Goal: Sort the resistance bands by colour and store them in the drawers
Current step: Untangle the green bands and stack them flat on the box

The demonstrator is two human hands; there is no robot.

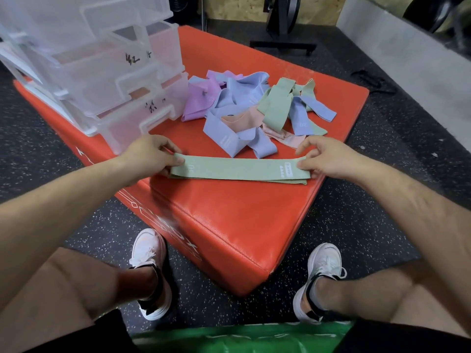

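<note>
A green resistance band [237,169] lies stretched flat near the front of the orange padded box [229,220]. My left hand [147,155] pinches its left end and my right hand [323,155] pinches its right end. Behind it sits a loose pile of bands: purple [197,100], blue [242,95], peach [244,119] and green [276,105]. A clear plastic drawer unit [102,72] stands at the box's left, its drawers pulled out in steps, with handwritten labels on the fronts.
The box rests on dark speckled rubber flooring [369,200]. A black stand [283,34] is behind it and a pale wall runs along the right. My legs and white shoes [150,271] are below, with a green seat edge at the bottom.
</note>
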